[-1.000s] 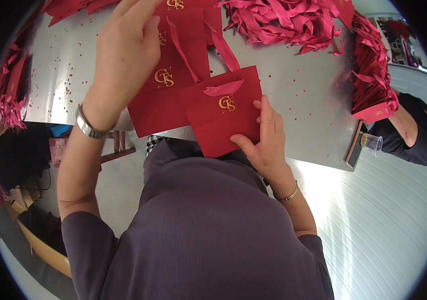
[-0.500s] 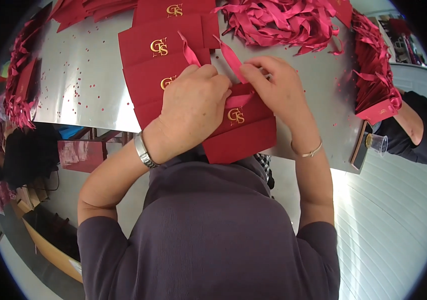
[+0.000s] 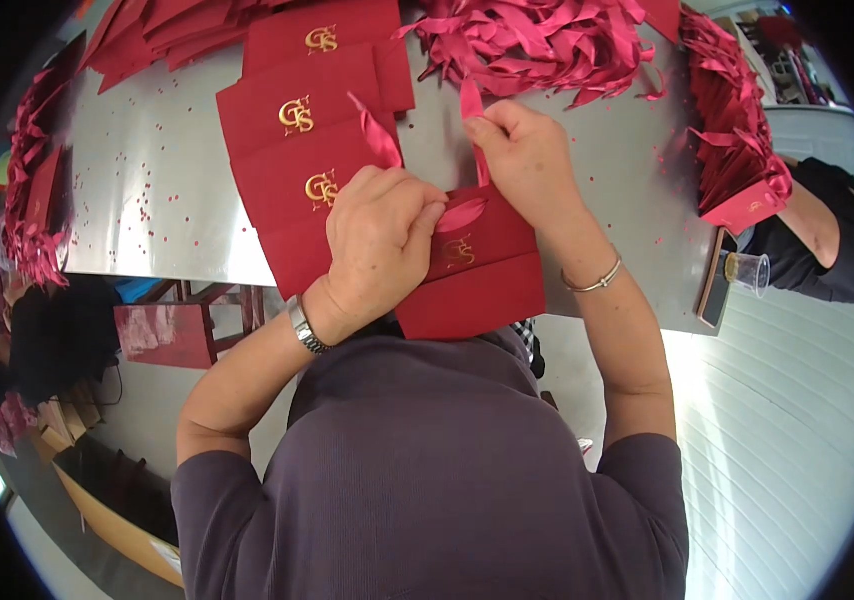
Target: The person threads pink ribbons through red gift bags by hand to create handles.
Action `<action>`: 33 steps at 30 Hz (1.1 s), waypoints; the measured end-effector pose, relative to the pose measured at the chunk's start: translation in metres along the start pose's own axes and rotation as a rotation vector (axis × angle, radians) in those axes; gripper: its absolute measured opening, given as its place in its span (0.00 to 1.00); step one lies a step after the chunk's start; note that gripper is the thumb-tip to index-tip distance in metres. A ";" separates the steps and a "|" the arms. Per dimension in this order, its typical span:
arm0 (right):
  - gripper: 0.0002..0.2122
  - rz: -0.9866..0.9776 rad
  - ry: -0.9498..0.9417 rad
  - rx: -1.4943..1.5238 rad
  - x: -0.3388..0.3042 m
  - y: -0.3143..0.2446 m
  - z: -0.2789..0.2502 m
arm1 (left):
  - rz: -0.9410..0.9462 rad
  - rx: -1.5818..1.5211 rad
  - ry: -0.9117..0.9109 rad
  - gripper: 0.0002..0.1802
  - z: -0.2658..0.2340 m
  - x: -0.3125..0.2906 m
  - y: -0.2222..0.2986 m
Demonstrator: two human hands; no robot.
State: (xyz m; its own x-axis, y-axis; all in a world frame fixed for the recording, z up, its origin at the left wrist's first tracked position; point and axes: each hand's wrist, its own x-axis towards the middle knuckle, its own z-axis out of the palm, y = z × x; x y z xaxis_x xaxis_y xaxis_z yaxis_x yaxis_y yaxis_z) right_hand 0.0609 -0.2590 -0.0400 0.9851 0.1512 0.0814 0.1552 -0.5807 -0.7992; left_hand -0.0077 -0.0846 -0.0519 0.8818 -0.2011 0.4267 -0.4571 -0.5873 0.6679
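A small red paper bag [image 3: 472, 297] with a gold emblem lies at the near table edge. A pink-red ribbon [image 3: 464, 214] crosses its upper part. My left hand [image 3: 379, 240] is closed with thumb and fingers pinching the ribbon at the bag's top left; one ribbon tail [image 3: 377, 135] sticks up behind its knuckles. My right hand [image 3: 532, 165] pinches the other, upright ribbon tail [image 3: 472, 98] between thumb and forefinger, above the bag. To the left, overlapping red bags [image 3: 297, 85] with gold emblems run away from me, partly under my left hand.
A heap of loose ribbons [image 3: 537, 45] lies at the far side of the metal table [image 3: 127, 230]. Ribboned bags stand in a row [image 3: 737, 150] at the right, near another person's arm [image 3: 812, 220]. A transparent plastic cup [image 3: 747, 270] is by the right edge. More red pieces [image 3: 177, 30] are far left.
My right hand has shifted up its ribbon tail, which now stands more upright. My left fingers have drawn in at the bag's top. The whole view has shifted slightly.
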 end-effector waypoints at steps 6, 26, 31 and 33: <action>0.09 -0.028 0.114 -0.008 -0.002 0.009 0.005 | 0.043 -0.055 0.018 0.04 0.002 0.004 -0.001; 0.28 0.033 0.071 -0.095 -0.085 0.013 -0.007 | 0.126 -0.003 -0.020 0.08 0.010 -0.005 -0.004; 0.27 -0.018 0.126 -0.124 -0.084 0.018 -0.002 | 0.129 -0.016 -0.018 0.12 0.012 -0.003 -0.007; 0.26 -0.009 0.105 -0.120 -0.083 0.016 -0.004 | 0.131 -0.001 -0.025 0.12 0.011 -0.004 -0.008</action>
State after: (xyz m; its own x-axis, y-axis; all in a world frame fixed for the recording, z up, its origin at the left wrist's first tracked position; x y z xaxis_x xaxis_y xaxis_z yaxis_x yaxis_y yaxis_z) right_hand -0.0185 -0.2841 -0.0573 0.9851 0.0760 0.1546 0.1651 -0.6718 -0.7221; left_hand -0.0063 -0.0883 -0.0657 0.8169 -0.2953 0.4954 -0.5689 -0.5536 0.6082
